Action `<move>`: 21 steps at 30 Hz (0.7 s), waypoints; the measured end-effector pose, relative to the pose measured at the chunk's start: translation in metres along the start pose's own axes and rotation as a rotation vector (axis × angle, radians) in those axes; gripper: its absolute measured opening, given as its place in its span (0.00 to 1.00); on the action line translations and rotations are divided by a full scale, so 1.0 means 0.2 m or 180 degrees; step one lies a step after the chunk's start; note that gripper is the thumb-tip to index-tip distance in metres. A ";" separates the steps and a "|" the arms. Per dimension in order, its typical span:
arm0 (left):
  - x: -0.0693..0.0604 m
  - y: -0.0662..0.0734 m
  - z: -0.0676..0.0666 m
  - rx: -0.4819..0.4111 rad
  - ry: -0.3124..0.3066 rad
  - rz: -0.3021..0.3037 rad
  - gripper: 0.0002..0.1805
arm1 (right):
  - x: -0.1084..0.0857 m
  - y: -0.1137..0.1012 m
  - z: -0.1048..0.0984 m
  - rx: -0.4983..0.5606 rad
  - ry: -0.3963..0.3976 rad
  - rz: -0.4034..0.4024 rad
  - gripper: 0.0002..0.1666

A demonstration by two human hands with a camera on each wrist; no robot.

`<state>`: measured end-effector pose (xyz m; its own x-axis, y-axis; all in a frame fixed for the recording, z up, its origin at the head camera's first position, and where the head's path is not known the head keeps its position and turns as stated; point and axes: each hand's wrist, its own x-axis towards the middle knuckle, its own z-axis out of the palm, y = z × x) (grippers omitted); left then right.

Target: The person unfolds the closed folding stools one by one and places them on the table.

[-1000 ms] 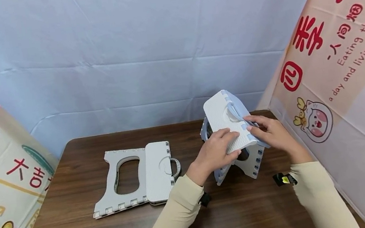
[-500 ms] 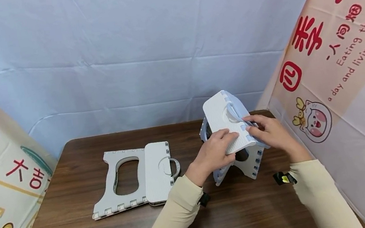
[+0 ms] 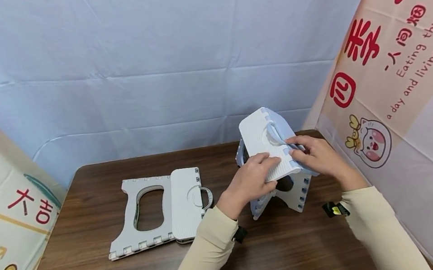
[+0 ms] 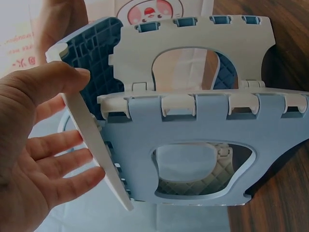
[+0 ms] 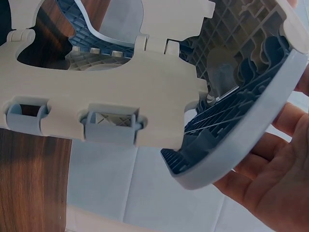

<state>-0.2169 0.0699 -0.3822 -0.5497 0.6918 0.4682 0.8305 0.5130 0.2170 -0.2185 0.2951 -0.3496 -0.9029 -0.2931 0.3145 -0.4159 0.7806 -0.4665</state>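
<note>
gripping edge of white panel (image 3: 256, 132) with left hand (image 3: 248, 182), pinching blue panel (image 3: 282, 122) near ridge with right hand (image 3: 319, 155), presumably to steady half-folded stool (image 3: 297, 192) from both sides

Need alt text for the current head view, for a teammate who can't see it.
The left hand grips and the right hand touches a blue and white folding stool standing partly folded on a wooden table. To its left, a second pale stool lies flat.
</note>
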 end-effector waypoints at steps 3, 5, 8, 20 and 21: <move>0.00 0.01 -0.01 0.0010 -0.0024 -0.0064 0.27 | 0.00 -0.01 0.00 -0.0012 -0.0074 0.0021 0.19; 0.00 0.01 -0.01 0.0006 -0.0053 -0.0108 0.27 | 0.00 0.00 0.00 -0.0032 -0.0102 0.0017 0.19; 0.00 0.02 -0.01 -0.0016 -0.0107 -0.0156 0.27 | 0.00 0.00 0.00 -0.0060 -0.0108 -0.0008 0.19; 0.00 0.01 -0.03 -0.0090 -0.0286 -0.0276 0.27 | 0.00 0.01 0.01 -0.0080 -0.0063 -0.0085 0.19; 0.00 0.01 -0.03 -0.0099 -0.0293 -0.0281 0.27 | 0.00 0.01 0.02 -0.0078 -0.0063 -0.0088 0.19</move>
<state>-0.2146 0.0683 -0.3756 -0.6254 0.6893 0.3658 0.7802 0.5588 0.2811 -0.2192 0.2956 -0.3537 -0.8932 -0.3253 0.3105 -0.4381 0.7853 -0.4374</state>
